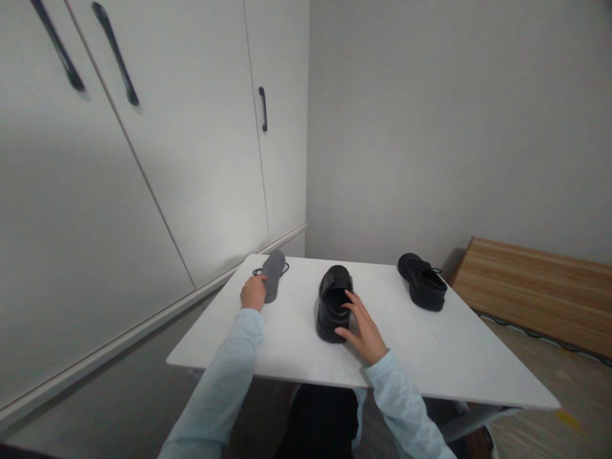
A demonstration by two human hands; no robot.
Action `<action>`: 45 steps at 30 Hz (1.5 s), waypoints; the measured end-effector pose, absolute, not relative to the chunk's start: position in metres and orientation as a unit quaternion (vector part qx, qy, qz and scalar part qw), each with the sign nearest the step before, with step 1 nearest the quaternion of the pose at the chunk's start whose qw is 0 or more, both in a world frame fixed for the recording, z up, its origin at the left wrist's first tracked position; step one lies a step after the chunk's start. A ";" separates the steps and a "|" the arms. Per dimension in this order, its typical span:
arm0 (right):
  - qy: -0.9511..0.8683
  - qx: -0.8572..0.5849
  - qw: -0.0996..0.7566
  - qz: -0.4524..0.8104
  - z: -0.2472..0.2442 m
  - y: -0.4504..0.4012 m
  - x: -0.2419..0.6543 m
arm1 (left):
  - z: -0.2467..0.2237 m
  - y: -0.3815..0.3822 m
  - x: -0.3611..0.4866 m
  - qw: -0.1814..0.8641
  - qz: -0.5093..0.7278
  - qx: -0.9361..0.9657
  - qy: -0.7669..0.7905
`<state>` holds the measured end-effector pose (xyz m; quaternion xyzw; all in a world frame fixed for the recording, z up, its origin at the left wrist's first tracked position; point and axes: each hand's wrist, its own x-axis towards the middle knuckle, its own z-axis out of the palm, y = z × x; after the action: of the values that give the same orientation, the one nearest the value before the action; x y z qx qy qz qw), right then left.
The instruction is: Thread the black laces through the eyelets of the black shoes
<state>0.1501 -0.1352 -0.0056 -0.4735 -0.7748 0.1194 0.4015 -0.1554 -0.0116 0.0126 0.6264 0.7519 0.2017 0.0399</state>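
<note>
A grey insole [273, 274] lies at the back left of the white table [291, 350], with black lace loops [285, 269] showing from beneath it. My left hand [253, 293] is closed on the insole's left edge; its thumb is mostly hidden. In the middle stands a black shoe [329, 325], toe pointing away from me and opening upward. My right hand [366, 331] is at this shoe's right side, fingers apart: the fingertips reach the rim of the opening and the thumb is by the heel. Another black lace-up shoe [423, 287] sits at the back right.
White cabinets [191, 127] with dark handles run along the left. A grey wall [430, 127] is behind the table. Past its right edge a wood-grain panel [535, 287] leans low, with a dark cable [535, 334] along its bottom. My legs are under the front edge.
</note>
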 end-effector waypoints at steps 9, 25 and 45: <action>-0.770 -0.449 0.416 0.181 -0.007 -0.135 0.150 | 0.017 -0.018 -0.153 -0.041 0.181 0.640 0.746; -0.776 -0.410 0.458 0.141 -0.005 -0.139 0.151 | 0.076 -0.136 -0.029 0.002 0.304 0.880 0.364; -0.713 -0.502 0.489 0.008 -0.013 -0.143 0.158 | 0.023 -0.150 -0.002 -0.005 0.280 0.848 0.449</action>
<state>0.1576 -0.1426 -0.0134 -0.5023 -0.7132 0.0085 0.4888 -0.0023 -0.1498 0.0232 0.8483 0.4492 0.2803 -0.0052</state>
